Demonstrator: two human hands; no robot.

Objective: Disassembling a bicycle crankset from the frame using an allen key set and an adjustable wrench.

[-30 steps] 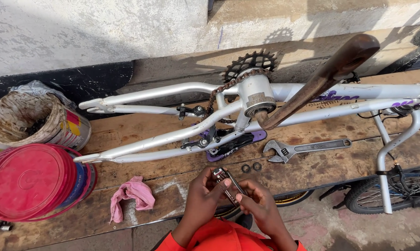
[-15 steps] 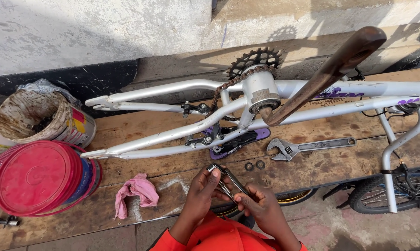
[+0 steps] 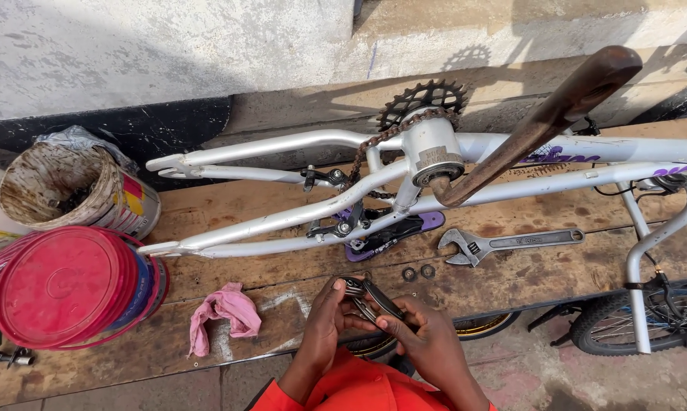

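Note:
My left hand [image 3: 324, 320] and my right hand [image 3: 427, 339] together grip a small grey metal bicycle part [image 3: 370, 297] with dark arms, held just above the wooden bench's [image 3: 283, 281] front edge. A silver bicycle frame [image 3: 283, 217] lies upside down across the bench, with a rusty chain and sprocket [image 3: 423, 99] at the bottom bracket [image 3: 433, 148] and a brown rusty crank arm [image 3: 541, 122] sticking up to the right. Orange sleeves show at the bottom edge.
An adjustable wrench [image 3: 503, 243] and two small nuts [image 3: 418, 272] lie right of my hands. A pink rag [image 3: 225, 312] lies to the left. A red bucket lid [image 3: 62, 285] and a dirty tin bucket [image 3: 62, 190] stand far left. A wheel [image 3: 640, 320] leans below right.
The view has shifted slightly, so the frame sits a little further right. My hands have turned the metal part between them and stay at the bench's front edge.

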